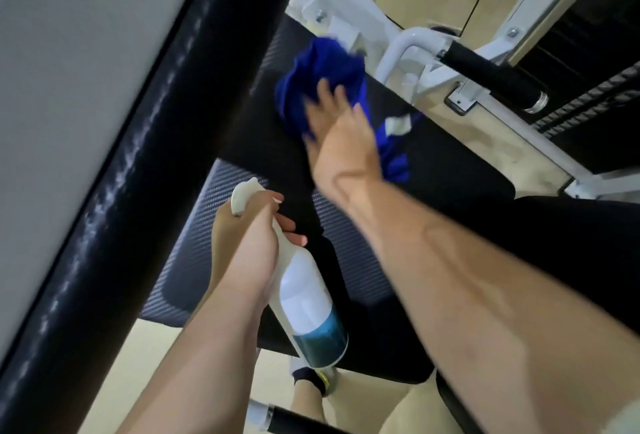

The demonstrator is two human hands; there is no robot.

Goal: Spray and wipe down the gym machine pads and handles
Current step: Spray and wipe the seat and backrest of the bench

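Black pad (pixel 450 163), right hand (pixel 341 135) flat on blue cloth (pixel 322 66), left hand (pixel 249 243) gripping spray bottle (pixel 311 302), beige floor (pixel 156 364)

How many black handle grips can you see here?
2: the upper-right grip beyond the pad, and the bottom-edge grip below the spray bottle. More may be hidden.

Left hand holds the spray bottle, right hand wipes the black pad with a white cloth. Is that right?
Only the colour is wrong: the head view shows a blue cloth. The left hand does hold the spray bottle, and the right hand wipes the black pad.
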